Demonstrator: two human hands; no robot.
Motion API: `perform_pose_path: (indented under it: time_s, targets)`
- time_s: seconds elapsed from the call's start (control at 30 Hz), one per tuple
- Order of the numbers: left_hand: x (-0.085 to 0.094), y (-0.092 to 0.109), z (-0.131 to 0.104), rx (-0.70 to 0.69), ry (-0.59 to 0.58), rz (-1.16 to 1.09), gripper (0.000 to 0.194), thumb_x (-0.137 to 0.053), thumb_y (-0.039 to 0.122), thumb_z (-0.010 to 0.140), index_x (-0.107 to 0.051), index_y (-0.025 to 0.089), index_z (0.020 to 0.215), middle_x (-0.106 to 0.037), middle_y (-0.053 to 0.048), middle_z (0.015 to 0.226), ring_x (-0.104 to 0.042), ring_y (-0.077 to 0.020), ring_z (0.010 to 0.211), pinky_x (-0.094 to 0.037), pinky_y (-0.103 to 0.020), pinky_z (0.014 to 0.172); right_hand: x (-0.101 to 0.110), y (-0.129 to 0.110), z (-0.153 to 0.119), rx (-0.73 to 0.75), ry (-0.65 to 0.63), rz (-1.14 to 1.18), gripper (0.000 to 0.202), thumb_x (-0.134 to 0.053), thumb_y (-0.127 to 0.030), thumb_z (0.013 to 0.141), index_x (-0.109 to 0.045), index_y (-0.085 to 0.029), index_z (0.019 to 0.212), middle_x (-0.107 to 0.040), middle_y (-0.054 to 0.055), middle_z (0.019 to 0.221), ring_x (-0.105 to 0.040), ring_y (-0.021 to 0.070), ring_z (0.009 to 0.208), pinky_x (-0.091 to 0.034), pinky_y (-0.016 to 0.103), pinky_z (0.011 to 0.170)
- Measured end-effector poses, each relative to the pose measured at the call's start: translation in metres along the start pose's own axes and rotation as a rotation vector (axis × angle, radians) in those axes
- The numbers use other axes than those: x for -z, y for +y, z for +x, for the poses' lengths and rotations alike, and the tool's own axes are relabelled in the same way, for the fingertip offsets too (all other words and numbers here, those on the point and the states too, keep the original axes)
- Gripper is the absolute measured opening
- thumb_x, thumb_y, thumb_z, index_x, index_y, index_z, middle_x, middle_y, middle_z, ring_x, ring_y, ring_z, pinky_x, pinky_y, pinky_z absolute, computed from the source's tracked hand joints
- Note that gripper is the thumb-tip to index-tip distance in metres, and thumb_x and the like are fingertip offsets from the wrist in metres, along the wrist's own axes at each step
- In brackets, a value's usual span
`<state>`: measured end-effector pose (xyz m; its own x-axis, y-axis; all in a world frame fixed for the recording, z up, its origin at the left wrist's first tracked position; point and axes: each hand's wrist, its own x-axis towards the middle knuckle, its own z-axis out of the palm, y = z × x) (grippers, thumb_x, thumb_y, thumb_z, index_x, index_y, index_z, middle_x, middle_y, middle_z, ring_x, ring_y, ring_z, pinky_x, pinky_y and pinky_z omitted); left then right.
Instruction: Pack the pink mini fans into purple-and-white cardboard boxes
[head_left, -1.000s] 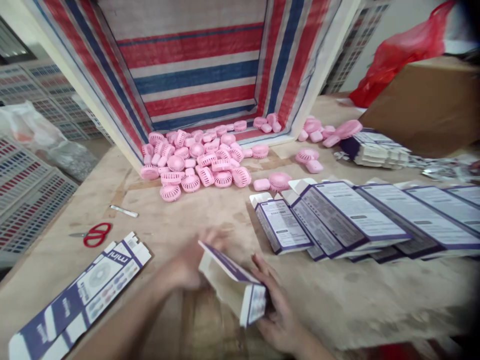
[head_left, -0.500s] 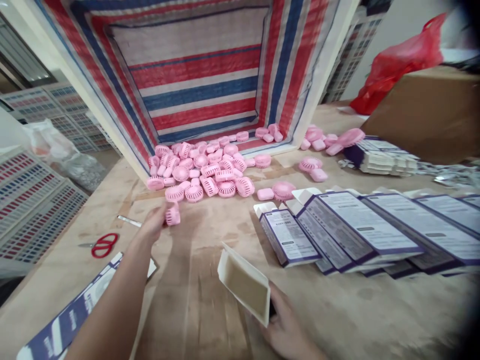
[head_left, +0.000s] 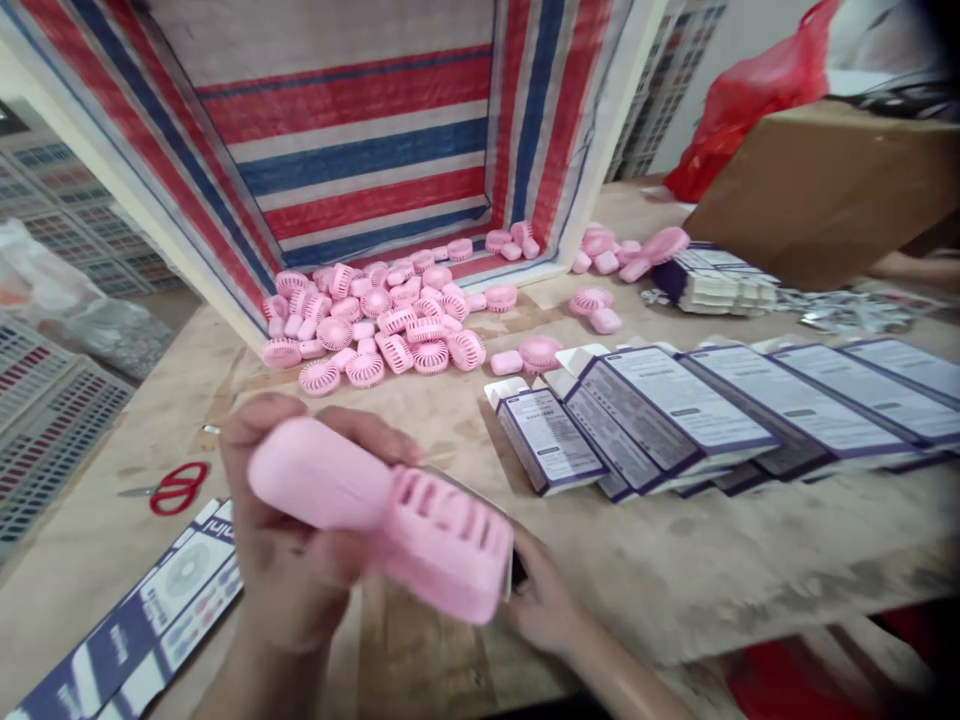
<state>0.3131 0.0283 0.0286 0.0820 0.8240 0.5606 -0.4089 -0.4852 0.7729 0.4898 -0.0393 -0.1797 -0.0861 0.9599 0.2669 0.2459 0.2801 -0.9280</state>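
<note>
Head view: one striped container (head_left: 367, 155) as landmark. In front of it, left hand (head_left: 292, 572) grasps one pink fan (head_left: 384, 512); right hand (head_left: 544, 602) grips one carton (head_left: 459, 482), mostly hidden. Fans (head_left: 379, 302) at its mouth overlap, uncountable. Stained tabletop (head_left: 660, 570) beneath; one red bag (head_left: 750, 100) rightward.

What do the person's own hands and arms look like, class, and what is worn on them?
The left hand and right hand wear no visible gloves. The left forearm and right forearm show no sleeve or wristband. No rings show on the visible fingers; some are hidden.
</note>
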Motion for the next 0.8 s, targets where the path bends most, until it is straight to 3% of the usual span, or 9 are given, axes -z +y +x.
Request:
perform_pose_path:
  time_s: [0.1,0.17,0.23,0.3,0.4,0.47,0.57,0.7,0.8]
  targets:
    - [-0.003,-0.011,0.001,-0.097,-0.387,0.160,0.056,-0.077,0.012,0.081,-0.053,0.034,0.127,-0.070,-0.006,0.113,-0.071,-0.0253,0.097,-0.060,-0.040,0.078,-0.001,0.000,0.002,-0.012,0.034,0.027,0.059,-0.067,-0.017,0.075,-0.056,-0.022,0.133,-0.069,0.013,0.125,-0.068,0.0292,0.112,-0.058,0.046,0.096]
    - [0.010,-0.018,0.003,-0.125,-0.599,0.368,0.061,-0.080,0.013,0.078,-0.053,0.031,0.131,-0.070,-0.008,0.113,-0.070,-0.0258,0.098,-0.057,-0.041,0.083,-0.001,-0.002,0.003,-0.011,0.033,0.036,0.057,-0.068,-0.019,0.077,-0.056,-0.021,0.132,-0.070,0.013,0.123,-0.069,0.0276,0.109,-0.059,0.044,0.093]
    - [0.027,-0.023,-0.001,-0.158,-0.713,0.619,0.048,-0.081,0.017,0.078,-0.062,0.027,0.121,-0.071,-0.008,0.105,-0.068,-0.0234,0.095,-0.052,-0.040,0.087,0.000,-0.004,0.004,0.003,0.022,0.030,0.058,-0.069,-0.018,0.075,-0.056,-0.022,0.131,-0.070,0.012,0.122,-0.069,0.0273,0.108,-0.059,0.043,0.093]
    - [0.043,-0.025,-0.012,-0.138,-0.651,0.779,0.033,-0.080,0.022,0.080,-0.067,0.026,0.109,-0.069,-0.007,0.104,-0.064,-0.0223,0.098,-0.049,-0.038,0.090,0.001,-0.006,0.005,0.017,0.016,0.013,0.062,-0.068,-0.014,0.071,-0.057,-0.023,0.131,-0.069,0.011,0.124,-0.068,0.0283,0.111,-0.058,0.045,0.094]
    - [0.058,-0.031,-0.033,0.145,-0.450,0.785,0.063,-0.088,0.039,0.069,-0.061,0.027,0.125,-0.065,-0.008,0.117,-0.061,-0.0259,0.107,-0.051,-0.037,0.091,0.002,-0.010,0.008,0.009,-0.004,-0.004,0.065,-0.068,-0.011,0.067,-0.058,-0.024,0.130,-0.069,0.011,0.126,-0.067,0.0297,0.114,-0.057,0.047,0.097]
    - [0.061,-0.037,-0.037,0.438,-0.485,0.683,0.072,-0.090,0.045,0.064,-0.060,0.022,0.126,-0.068,-0.010,0.115,-0.065,-0.0274,0.101,-0.054,-0.037,0.086,0.003,-0.014,0.011,-0.009,-0.029,0.004,0.061,-0.071,-0.015,0.070,-0.059,-0.023,0.129,-0.070,0.011,0.124,-0.067,0.0291,0.113,-0.057,0.046,0.096]
    - [0.057,-0.053,-0.011,0.715,-0.525,0.543,0.043,-0.081,0.042,0.075,-0.065,0.016,0.106,-0.074,-0.009,0.100,-0.070,-0.0268,0.087,-0.058,-0.037,0.075,0.005,-0.018,0.015,-0.009,-0.060,-0.049,0.063,-0.071,-0.028,0.080,-0.052,-0.018,0.138,-0.066,0.015,0.131,-0.066,0.0294,0.116,-0.057,0.046,0.097]
    - [0.020,-0.095,0.039,0.625,-0.279,0.582,0.039,-0.072,0.040,0.080,-0.063,0.011,0.104,-0.074,-0.014,0.107,-0.070,-0.0288,0.093,-0.059,-0.039,0.079,0.006,-0.021,0.014,0.114,-0.100,-0.223,0.040,-0.052,-0.018,0.088,-0.062,-0.016,0.127,-0.073,0.014,0.117,-0.071,0.0261,0.105,-0.060,0.042,0.090]
    - [-0.025,-0.130,0.036,0.629,-0.270,0.567,0.030,-0.057,0.035,0.091,-0.063,0.010,0.107,-0.074,-0.014,0.105,-0.072,-0.0257,0.087,-0.059,-0.037,0.075,0.006,-0.022,0.009,0.182,-0.186,-0.242,0.037,-0.047,-0.012,0.086,-0.069,-0.019,0.115,-0.078,0.009,0.105,-0.074,0.0243,0.094,-0.061,0.040,0.085]
